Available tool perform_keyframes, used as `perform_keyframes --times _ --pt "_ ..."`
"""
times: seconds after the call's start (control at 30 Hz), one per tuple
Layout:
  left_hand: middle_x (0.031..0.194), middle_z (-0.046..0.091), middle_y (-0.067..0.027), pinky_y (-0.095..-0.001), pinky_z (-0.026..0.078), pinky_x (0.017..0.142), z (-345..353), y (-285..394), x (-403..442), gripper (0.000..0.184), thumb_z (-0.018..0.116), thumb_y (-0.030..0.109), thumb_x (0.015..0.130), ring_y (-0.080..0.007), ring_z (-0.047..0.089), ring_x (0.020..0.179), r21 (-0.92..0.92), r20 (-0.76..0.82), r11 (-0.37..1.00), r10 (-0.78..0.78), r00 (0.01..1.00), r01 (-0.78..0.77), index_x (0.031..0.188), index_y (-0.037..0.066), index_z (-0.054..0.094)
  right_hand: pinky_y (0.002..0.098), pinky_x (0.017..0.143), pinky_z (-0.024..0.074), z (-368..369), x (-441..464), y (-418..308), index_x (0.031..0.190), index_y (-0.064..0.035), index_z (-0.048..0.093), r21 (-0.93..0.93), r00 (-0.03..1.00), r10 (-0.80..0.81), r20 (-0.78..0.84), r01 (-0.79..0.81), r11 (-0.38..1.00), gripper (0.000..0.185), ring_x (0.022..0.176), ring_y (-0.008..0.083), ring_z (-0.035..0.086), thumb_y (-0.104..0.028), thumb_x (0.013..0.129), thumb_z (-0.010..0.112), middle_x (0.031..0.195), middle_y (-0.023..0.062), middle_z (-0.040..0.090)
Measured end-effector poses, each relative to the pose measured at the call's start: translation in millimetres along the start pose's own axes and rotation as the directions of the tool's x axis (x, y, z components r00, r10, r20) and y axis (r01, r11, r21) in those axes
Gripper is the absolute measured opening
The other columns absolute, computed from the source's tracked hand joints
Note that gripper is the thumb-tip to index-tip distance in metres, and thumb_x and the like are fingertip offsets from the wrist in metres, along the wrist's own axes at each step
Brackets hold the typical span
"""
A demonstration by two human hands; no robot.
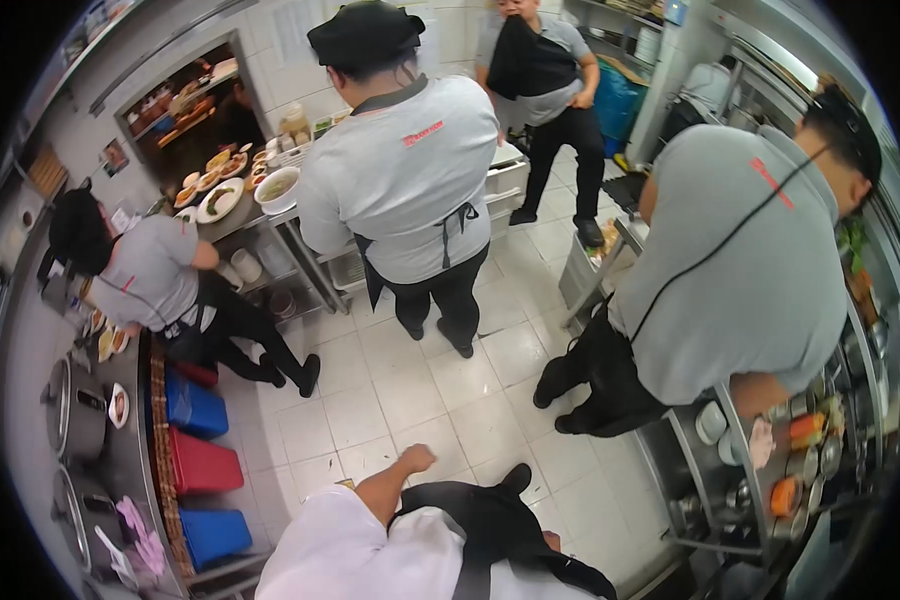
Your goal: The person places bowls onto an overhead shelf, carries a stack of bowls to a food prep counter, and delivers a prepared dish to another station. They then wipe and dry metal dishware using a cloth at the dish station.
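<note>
My left hand (418,458) hangs low in front of me over the white tiled floor, its fingers curled closed with nothing visible in them. It touches no object. Beside it is the black apron (438,497) I wear over a white shirt (332,545). Of my right hand (552,540), only a small patch shows past the dark cloth at my side. Its fingers are too hidden to read.
Co-workers in grey shirts stand at the left counter, mid-kitchen (405,170), the back and the right counter (735,270). Blue and red bins (205,460) line the left side. Large pots (73,410) sit on the left counter. Plated food (220,200) fills the pass.
</note>
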State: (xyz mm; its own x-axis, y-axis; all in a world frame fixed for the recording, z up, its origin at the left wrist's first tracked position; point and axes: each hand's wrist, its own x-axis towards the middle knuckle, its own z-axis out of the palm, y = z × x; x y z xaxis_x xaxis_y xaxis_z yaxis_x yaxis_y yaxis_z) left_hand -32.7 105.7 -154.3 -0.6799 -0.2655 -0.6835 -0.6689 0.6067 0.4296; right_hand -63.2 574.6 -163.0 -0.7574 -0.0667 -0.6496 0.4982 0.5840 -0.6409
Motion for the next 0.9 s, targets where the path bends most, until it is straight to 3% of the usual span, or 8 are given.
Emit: perform_keyframes --times 0.13,0.2,0.23,0.4,0.47,0.53,0.63,0.9 --pt "0.109 0.065 -0.0258 -0.043 0.056 0.078 -7.6 -22.1 -47.4 0.048 0.054 0.037 0.085 -0.0356 0.07 0.083 -0.164 0.107 0.869 -0.454 0.885 0.466 0.108 -0.003 0.067 0.0417 0.071 0.0539 -52.2 116.3 -28.7 0.094 0.0007 0.067 -0.578 0.858 -0.138 0.494 0.443 0.685 0.023 0.082 0.0282 0.065 -0.018 0.084 0.057 0.086 0.0134 0.067" --pt "0.11 0.065 -0.0248 -0.0402 0.058 0.072 -11.9 -24.6 -45.9 0.049 0.054 0.036 0.087 -0.0331 0.071 0.073 -0.148 0.164 0.922 -0.333 0.929 0.357 0.109 -0.006 0.065 0.0474 0.072 0.0537 -70.1 125.7 -101.6 0.104 -0.0051 0.061 0.078 0.903 0.355 0.24 -0.383 0.921 0.025 0.086 0.0286 0.064 -0.023 0.086 0.058 0.095 0.0138 0.063" --pt "0.111 0.065 -0.0242 -0.0388 0.058 0.069 -8.3 -16.3 -43.8 0.05 0.053 0.035 0.088 -0.0318 0.071 0.068 -0.134 0.213 0.947 -0.261 0.941 0.293 0.11 -0.008 0.064 0.0503 0.072 0.0528 -87.2 146.0 -112.8 0.119 -0.0141 0.056 0.044 0.891 0.254 0.376 -0.291 0.956 0.034 0.091 0.0275 0.061 -0.027 0.088 0.056 0.102 0.0113 0.062" --pt "0.15 0.032 -0.0241 -0.0468 0.023 0.116 18.9 85.0 -0.5 0.083 0.037 0.063 0.092 -0.0334 0.026 0.143 -0.632 -0.003 0.729 -0.342 0.94 0.264 0.148 0.003 0.028 0.049 0.083 0.0507 -133.0 174.6 -193.7 0.121 -0.0126 0.055 -0.34 0.774 0.355 0.525 -0.191 0.921 0.04 0.102 0.0255 0.058 -0.037 0.09 0.056 0.109 0.0097 0.06" --pt "0.155 0.022 -0.0222 -0.0466 0.021 0.116 27.5 114.3 30.4 0.085 0.039 0.062 0.092 -0.0318 0.015 0.146 -0.402 0.222 0.827 -0.329 0.918 0.394 0.151 0.004 0.02 0.0487 0.083 0.0495 -136.9 185.8 -192.5 0.123 -0.0138 0.054 -0.359 0.767 0.34 0.545 -0.153 0.921 0.042 0.103 0.0248 0.056 -0.04 0.09 0.056 0.11 0.0086 0.059" --pt "0.152 0.031 -0.0211 -0.0471 0.027 0.114 10.8 114.7 50.9 0.072 0.042 0.054 0.094 -0.0361 0.026 0.142 0.083 0.444 0.958 0.212 0.871 -0.275 0.148 0.007 0.032 0.0486 0.082 0.0496 -132.4 192.9 -182.8 0.125 -0.0147 0.053 -0.31 0.776 0.397 0.49 -0.27 0.912 0.042 0.101 0.0237 0.056 -0.04 0.091 0.054 0.109 0.0084 0.059" --pt "0.148 0.039 -0.0186 -0.0477 0.033 0.11 -2.1 88.8 85.6 0.058 0.043 0.046 0.095 -0.0382 0.037 0.136 -0.35 0.635 0.875 -0.041 0.771 0.335 0.141 0.011 0.045 0.0472 0.081 0.0504 -120.5 187.5 -167.7 0.126 -0.0146 0.052 -0.24 0.762 0.462 0.453 -0.396 0.887 0.041 0.097 0.0229 0.057 -0.037 0.092 0.052 0.107 0.009 0.059" --pt "0.127 0.06 -0.0151 -0.0453 0.041 0.103 -157.8 178.6 156.7 0.052 0.05 0.045 0.091 -0.0383 0.055 0.118 0.294 0.312 0.954 -0.033 0.95 -0.063 0.13 0.012 0.057 0.0479 0.083 0.0435 -80.4 163.6 -146.1 0.127 -0.0155 0.055 0.085 0.711 -0.022 0.703 -0.054 0.995 0.045 0.094 0.0206 0.055 -0.042 0.09 0.055 0.111 0.0076 0.059"
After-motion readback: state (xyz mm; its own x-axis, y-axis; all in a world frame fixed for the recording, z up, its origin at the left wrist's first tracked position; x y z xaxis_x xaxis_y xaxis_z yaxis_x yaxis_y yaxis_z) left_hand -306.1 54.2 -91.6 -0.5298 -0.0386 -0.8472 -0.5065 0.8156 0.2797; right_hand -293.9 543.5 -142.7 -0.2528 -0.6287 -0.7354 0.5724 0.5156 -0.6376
